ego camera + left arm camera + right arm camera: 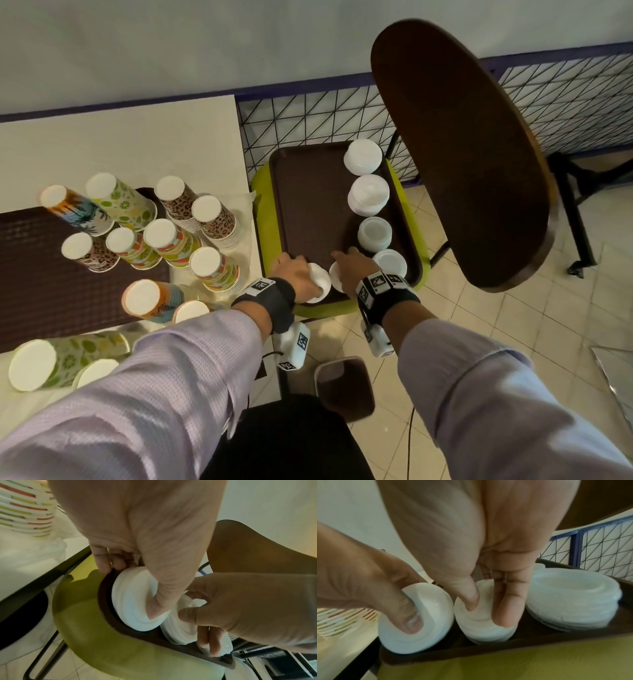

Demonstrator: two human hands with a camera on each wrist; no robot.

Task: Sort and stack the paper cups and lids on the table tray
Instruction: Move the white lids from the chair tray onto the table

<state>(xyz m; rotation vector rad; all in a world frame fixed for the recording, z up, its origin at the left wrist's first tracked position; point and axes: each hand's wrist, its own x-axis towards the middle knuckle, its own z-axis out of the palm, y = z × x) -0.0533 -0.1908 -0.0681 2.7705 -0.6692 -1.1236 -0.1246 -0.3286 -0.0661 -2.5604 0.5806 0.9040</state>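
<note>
A dark brown tray (308, 205) lies on a lime-green seat (262, 185). At its near edge my left hand (299, 275) grips a small stack of white lids (320, 282), thumb on top and fingers curled behind (135, 601). Right beside it my right hand (354, 270) pinches a second lid stack (481, 623) between thumb and fingers. The two stacks almost touch and both rest on the tray floor. More lid stacks (369, 195) line the tray's right side. Printed paper cups (161, 236) stand upside down in stacks on the table to the left.
A dark wooden chair back (462, 154) looms over the tray's right side. A wire-grid fence (308, 116) runs behind the seat. The table edge (253, 240) lies close to the tray's left rim. Two cup stacks (65, 359) lie on their sides near me.
</note>
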